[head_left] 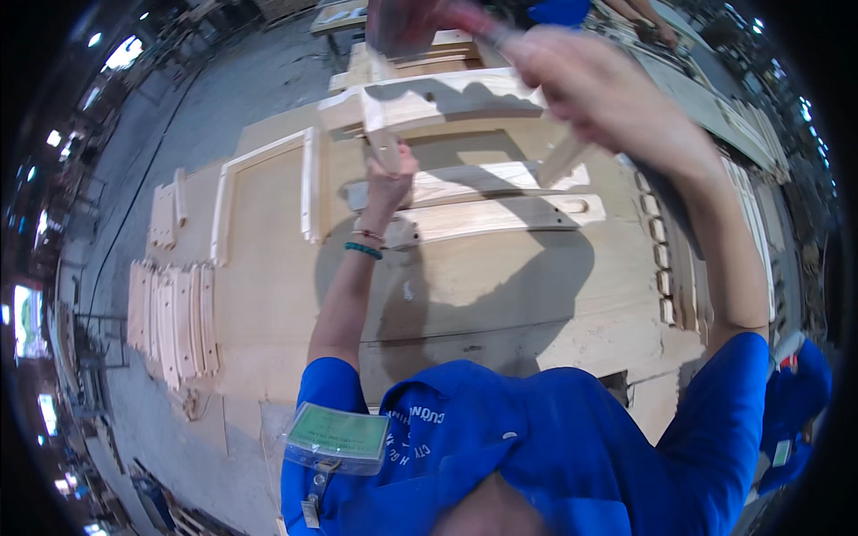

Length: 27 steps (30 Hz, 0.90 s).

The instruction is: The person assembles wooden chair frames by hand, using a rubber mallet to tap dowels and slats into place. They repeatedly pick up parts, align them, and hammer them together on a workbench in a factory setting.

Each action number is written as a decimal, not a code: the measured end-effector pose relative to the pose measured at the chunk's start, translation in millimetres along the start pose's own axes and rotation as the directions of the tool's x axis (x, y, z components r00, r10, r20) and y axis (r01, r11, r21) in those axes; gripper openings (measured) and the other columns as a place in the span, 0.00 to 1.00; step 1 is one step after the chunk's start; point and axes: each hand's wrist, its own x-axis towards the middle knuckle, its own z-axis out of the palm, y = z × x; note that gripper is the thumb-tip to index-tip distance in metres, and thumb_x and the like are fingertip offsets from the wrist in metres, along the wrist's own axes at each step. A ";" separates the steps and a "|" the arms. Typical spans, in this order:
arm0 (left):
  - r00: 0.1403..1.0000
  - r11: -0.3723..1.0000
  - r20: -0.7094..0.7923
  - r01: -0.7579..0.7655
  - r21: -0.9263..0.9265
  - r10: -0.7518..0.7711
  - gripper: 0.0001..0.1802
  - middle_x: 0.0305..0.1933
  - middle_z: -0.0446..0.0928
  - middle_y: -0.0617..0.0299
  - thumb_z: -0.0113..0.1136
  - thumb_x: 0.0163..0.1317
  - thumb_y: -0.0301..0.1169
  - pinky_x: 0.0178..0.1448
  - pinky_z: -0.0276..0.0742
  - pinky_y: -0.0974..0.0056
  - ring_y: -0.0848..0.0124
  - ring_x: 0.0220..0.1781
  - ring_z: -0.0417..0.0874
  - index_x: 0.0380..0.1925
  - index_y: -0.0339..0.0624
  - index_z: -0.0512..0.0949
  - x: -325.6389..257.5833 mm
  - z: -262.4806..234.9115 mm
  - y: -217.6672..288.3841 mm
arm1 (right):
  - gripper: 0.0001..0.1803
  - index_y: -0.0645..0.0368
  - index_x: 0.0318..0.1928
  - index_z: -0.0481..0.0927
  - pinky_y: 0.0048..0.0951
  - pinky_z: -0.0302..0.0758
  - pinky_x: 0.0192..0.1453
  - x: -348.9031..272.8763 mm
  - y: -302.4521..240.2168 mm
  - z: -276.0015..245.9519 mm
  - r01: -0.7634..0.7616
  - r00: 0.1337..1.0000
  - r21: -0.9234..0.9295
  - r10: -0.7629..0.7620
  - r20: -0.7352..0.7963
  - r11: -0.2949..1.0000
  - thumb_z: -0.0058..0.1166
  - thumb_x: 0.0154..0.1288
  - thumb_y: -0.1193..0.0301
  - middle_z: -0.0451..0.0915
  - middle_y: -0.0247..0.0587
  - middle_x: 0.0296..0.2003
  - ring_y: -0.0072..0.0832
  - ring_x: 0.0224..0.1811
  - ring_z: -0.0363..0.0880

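My right hand [594,89] is raised at the upper right, fingers wrapped round the handle of a mallet [409,27]. Its dark red head, smeared by motion, hangs over the far left end of a pale wooden frame. My left hand [391,183] grips a short upright wooden piece [384,147] at that end, below the mallet head. A broad curved rail [447,96] forms the far side of the frame. Nearer lie a second rail [478,183] and a slotted rail [500,216]. Another short piece [561,161] stands tilted at the right end.
A three-sided wooden frame [264,152] lies to the left on the board-covered table [277,313]. Several slats [174,317] are stacked at the left edge, and long wooden parts [661,246] line the right. Another person's blue sleeve [791,415] shows at the right.
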 end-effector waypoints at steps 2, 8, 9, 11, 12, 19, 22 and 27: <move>0.996 0.996 -0.014 -0.088 -0.016 0.088 0.09 0.33 0.79 0.60 0.58 0.55 0.25 0.42 0.77 0.65 0.70 0.37 0.82 0.36 0.36 0.77 1.9 -1.3 -13.7 | 0.26 0.59 0.34 0.73 0.20 0.64 0.20 -33.1 -41.2 -23.5 -0.059 0.948 0.032 0.066 -0.312 0.998 0.40 0.71 0.47 0.66 0.30 0.19 0.16 0.20 0.66; 0.999 0.972 0.048 0.029 -0.235 -0.019 0.07 0.34 0.76 0.66 0.56 0.58 0.23 0.40 0.74 0.71 0.77 0.35 0.77 0.38 0.39 0.74 -0.6 12.7 -12.3 | 0.20 0.60 0.42 0.73 0.22 0.63 0.17 -87.0 40.1 -79.7 0.186 0.521 -0.478 -0.499 -0.692 0.858 0.39 0.73 0.55 0.70 0.30 0.18 0.20 0.15 0.65; 0.999 0.977 0.049 0.006 -0.215 0.005 0.07 0.33 0.75 0.67 0.55 0.58 0.23 0.39 0.73 0.72 0.79 0.35 0.76 0.38 0.40 0.74 0.4 2.2 -13.5 | 0.18 0.61 0.45 0.72 0.28 0.66 0.23 -89.7 90.3 -56.0 -0.025 0.600 -0.577 -0.449 -0.662 0.817 0.40 0.73 0.57 0.72 0.35 0.21 0.26 0.20 0.69; 0.997 0.969 0.077 0.001 -0.247 0.019 0.07 0.32 0.73 0.69 0.55 0.58 0.23 0.36 0.71 0.73 0.80 0.33 0.75 0.37 0.40 0.73 7.3 1.8 -13.5 | 0.15 0.61 0.49 0.68 0.37 0.72 0.35 -107.2 146.6 -8.7 -0.421 0.775 -0.501 0.014 -0.631 0.756 0.43 0.71 0.62 0.78 0.46 0.29 0.36 0.34 0.80; 0.995 0.964 0.095 0.022 -0.265 0.004 0.06 0.31 0.72 0.69 0.55 0.58 0.23 0.34 0.70 0.74 0.80 0.31 0.74 0.36 0.41 0.72 10.5 -1.9 -14.6 | 0.15 0.61 0.48 0.68 0.37 0.71 0.33 -108.7 141.3 7.5 -0.414 0.792 -0.357 0.137 -0.595 0.837 0.44 0.71 0.62 0.75 0.47 0.26 0.36 0.30 0.77; 0.975 0.895 0.065 0.223 -0.387 -0.214 0.07 0.25 0.67 0.72 0.57 0.55 0.25 0.27 0.63 0.74 0.83 0.23 0.66 0.33 0.45 0.71 56.2 22.9 29.2 | 0.15 0.57 0.35 0.71 0.16 0.54 0.19 -165.4 121.6 72.3 -0.343 0.747 0.490 0.549 -0.375 0.801 0.42 0.73 0.59 0.62 0.21 0.18 0.09 0.17 0.57; 0.905 0.838 0.141 0.425 -0.343 -0.402 0.06 0.20 0.67 0.71 0.58 0.55 0.29 0.23 0.64 0.74 0.82 0.19 0.66 0.31 0.45 0.71 115.4 12.1 42.4 | 0.16 0.58 0.36 0.70 0.15 0.52 0.15 -190.1 125.3 85.0 -0.381 0.709 0.633 0.653 -0.267 0.673 0.42 0.73 0.58 0.61 0.22 0.16 0.09 0.13 0.56; 0.701 0.620 0.408 0.710 -0.333 -0.585 0.09 0.15 0.68 0.70 0.59 0.57 0.34 0.18 0.69 0.70 0.78 0.13 0.68 0.23 0.48 0.69 232.4 -13.1 27.6 | 0.18 0.59 0.38 0.70 0.16 0.52 0.12 -206.1 154.5 105.5 -0.442 0.636 0.710 0.750 -0.182 0.548 0.42 0.73 0.55 0.61 0.23 0.15 0.09 0.11 0.56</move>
